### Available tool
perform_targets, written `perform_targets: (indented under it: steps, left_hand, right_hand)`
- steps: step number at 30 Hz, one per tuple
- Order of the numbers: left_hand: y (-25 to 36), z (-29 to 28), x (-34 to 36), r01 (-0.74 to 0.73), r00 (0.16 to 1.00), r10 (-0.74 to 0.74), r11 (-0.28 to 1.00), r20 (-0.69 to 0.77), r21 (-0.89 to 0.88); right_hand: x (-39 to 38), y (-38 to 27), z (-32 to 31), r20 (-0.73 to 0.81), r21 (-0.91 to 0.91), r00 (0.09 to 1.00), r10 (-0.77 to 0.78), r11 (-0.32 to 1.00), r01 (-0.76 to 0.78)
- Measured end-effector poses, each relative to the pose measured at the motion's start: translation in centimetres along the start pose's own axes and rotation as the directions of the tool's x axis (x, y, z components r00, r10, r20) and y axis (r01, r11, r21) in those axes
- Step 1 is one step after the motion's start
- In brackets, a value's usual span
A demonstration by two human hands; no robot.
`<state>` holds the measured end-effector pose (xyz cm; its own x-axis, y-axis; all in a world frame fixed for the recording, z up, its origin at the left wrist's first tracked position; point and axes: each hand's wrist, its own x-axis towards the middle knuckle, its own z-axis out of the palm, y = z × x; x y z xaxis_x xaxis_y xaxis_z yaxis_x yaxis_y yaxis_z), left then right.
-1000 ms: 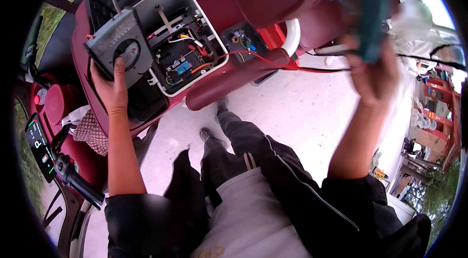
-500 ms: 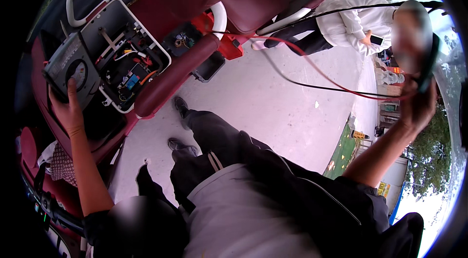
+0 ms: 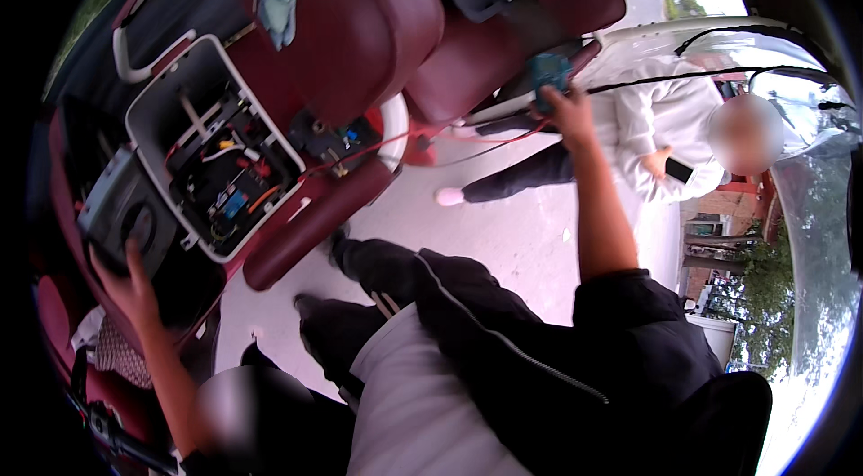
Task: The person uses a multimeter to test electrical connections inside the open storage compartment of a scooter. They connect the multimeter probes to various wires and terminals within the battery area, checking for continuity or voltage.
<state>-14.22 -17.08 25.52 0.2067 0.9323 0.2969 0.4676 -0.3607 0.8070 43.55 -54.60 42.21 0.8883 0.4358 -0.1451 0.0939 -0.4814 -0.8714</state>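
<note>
My left hand [image 3: 130,283] grips the lower edge of a grey tester with a dial [image 3: 121,211], tilted beside an open case [image 3: 160,98] on the maroon vehicle. The case holds a blue module [image 3: 235,203], orange and red wires and other parts. My right hand [image 3: 566,116] is closed round a teal handheld device [image 3: 550,71] by the rear seat's edge. Thin red and black leads [image 3: 485,140] hang between this side and the case area. A second compartment with small electronic parts [image 3: 328,139] lies right of the case.
Maroon seats [image 3: 458,67], a white curved rail [image 3: 394,127] and a padded armrest [image 3: 288,242] surround the parts. A person in a white hoodie [image 3: 638,116], holding a phone [image 3: 679,169], stands at the right by the clear canopy [image 3: 809,233], over pale pavement [image 3: 503,251].
My right hand has moved inward from the far right, toward the rear seat, with the teal device. My left hand stays on the tester. The person in white now shows more fully.
</note>
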Motion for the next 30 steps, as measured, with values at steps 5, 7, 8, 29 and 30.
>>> perform_targets:
  steps: [5, 7, 8, 29, 30]
  left_hand:
    - [-0.3, -0.3, -0.3, 0.039, 0.999, -0.038, 0.999, 0.027, -0.029]
    - [-0.1, -0.2, -0.2, 0.056, 0.998, -0.056, 0.998, 0.027, 0.003]
    - [-0.5, -0.4, 0.0, 0.071, 0.997, -0.071, 0.997, 0.027, 0.034]
    - [0.6, -2.3, -0.6, 0.074, 0.995, -0.087, 0.966, 0.040, 0.249]
    - [0.7, -2.0, -0.6, 0.098, 0.993, -0.110, 0.967, 0.038, 0.234]
  right_hand:
    - [4.9, 8.7, 3.2, 0.058, -0.011, 0.998, 0.016, 1.000, -0.015]
    - [6.0, 10.0, 3.8, 0.070, -0.077, 0.997, -0.029, 0.996, 0.034]
    - [7.2, 11.7, 3.0, 0.050, -0.203, 0.994, -0.093, 0.974, 0.101]
    - [20.0, 17.9, 9.4, -0.068, -0.125, 0.927, 0.370, 0.918, -0.375]
    - [20.2, 18.7, 10.6, -0.110, 0.027, 0.924, 0.366, 0.930, -0.365]
